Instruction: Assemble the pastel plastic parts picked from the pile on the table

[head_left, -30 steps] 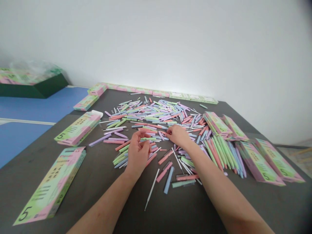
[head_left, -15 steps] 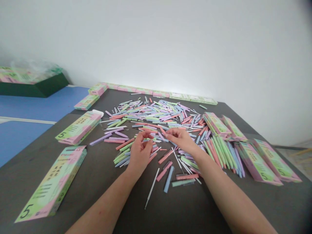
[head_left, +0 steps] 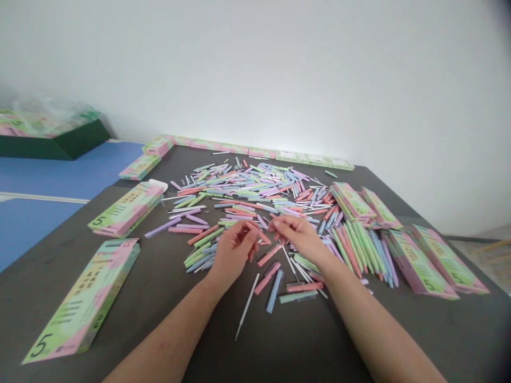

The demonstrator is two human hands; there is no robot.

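My left hand pinches a coral pen barrel between thumb and fingers, its free end angled toward the right. Close by on the right, my right hand has thumb and fingertips pressed together; whatever they hold is too small to make out. Below the hands lie loose pen parts: a coral piece with a clear cap, a blue pen piece, a pale green one and a thin white refill. A heap of pastel pen parts spreads beyond both hands.
Pastel cartons marked 5 stand on the left and right of the dark table. A row of pens lies beside the right cartons. More boxes line the back edge. A green tray sits far left.
The coral pen barrel, before at my right fingertips, is now in my left hand, which has closed from open. My right hand has come slightly lower, and both hands are nearer each other.
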